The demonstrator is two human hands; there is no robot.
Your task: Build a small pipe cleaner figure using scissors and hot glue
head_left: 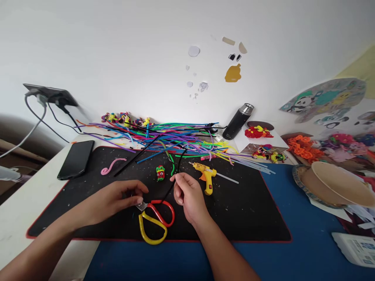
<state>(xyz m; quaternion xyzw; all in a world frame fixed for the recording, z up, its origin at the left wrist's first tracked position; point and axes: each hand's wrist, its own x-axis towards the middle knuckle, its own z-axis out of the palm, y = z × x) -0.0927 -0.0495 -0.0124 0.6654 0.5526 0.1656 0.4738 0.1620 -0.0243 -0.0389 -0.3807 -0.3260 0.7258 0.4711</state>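
Observation:
My right hand [190,197] is closed in a pinch on a black pipe cleaner [169,191], which runs down and left from the fingers. My left hand [124,198] is curled, with thumb and forefinger apart. Its thumb overlaps the metal blades of the scissors [158,216], whose red and yellow handles point toward me; the blade tips are hidden under the hand. Beyond the hands stands a small red and green figure [160,173] with googly eyes. A yellow glue gun [208,181] with a clear glue stick lies right of my right hand.
Many coloured pipe cleaners [175,138] are heaped along the wall behind the black mat [234,218]. A pink curled piece [113,166] and a phone [76,160] lie left. A black flask [238,121] stands back right; bowls [341,183] are at far right.

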